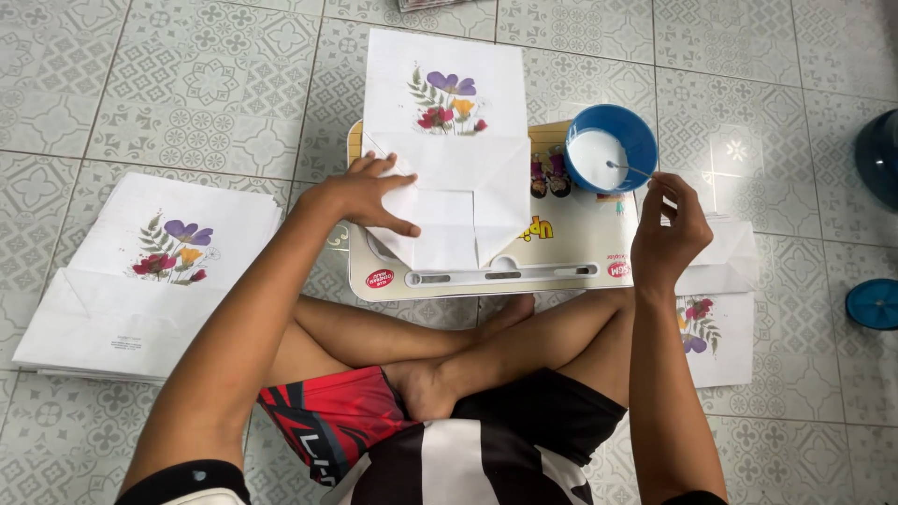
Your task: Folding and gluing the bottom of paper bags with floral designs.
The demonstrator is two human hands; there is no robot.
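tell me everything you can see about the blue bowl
The blue bowl is round, with a thick rim, and looks like plastic. It stands upright at the far right corner of the small lap desk, partly over its edge, and holds a white liquid or paste. A thin stick leans in it, over the near rim. The right hand hovers just below the bowl, fingers pinched near the stick's end; whether they touch it is unclear.

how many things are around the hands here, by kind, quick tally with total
Flowered paper sheet on the lap desk, under the left hand: 1
Stacks of flowered paper on the floor, left stack and right stack: 2
Blue bowl of white paste, near the right hand: 1
Lap desk: 1
Total: 5
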